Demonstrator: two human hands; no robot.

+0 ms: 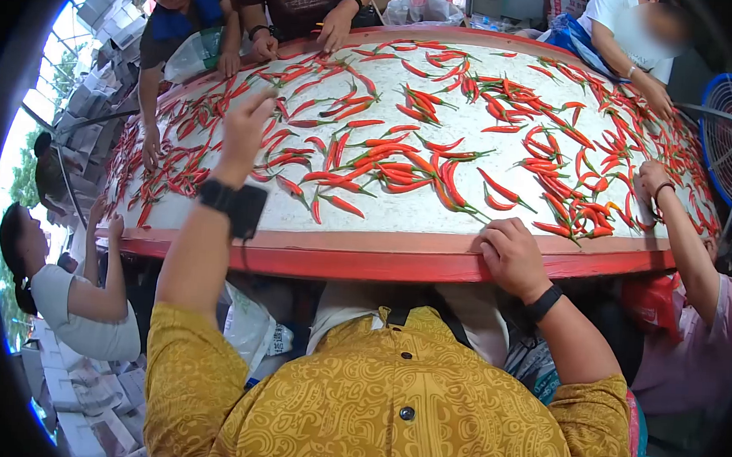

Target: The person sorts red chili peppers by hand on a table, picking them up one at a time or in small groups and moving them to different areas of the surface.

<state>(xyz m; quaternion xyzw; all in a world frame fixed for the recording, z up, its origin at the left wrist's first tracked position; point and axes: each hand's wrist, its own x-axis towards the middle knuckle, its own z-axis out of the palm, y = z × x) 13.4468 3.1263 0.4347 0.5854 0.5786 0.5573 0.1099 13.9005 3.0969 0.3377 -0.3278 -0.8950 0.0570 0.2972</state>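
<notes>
Red chili peppers point(394, 168) with green stems lie scattered and in loose clusters on a large white-topped table point(433, 220). My left hand point(245, 135) is raised over the left part of the table, beside several peppers. Its fingers are bent and drawn together; whatever they may hold does not show. At the near edge rests my right hand point(512, 257), its fingers curled in on the pink border. Just beyond its fingertips lie a few long peppers point(504, 190). The palm side of the right hand is hidden, so I cannot see anything inside it.
A raised red rim point(380, 266) runs along the table's near side. Other people's hands point(337, 27) reach in from the far side, the left and the right point(651, 181). A blue fan point(731, 140) stands at the far right. Plastic bags point(249, 326) hang below the rim.
</notes>
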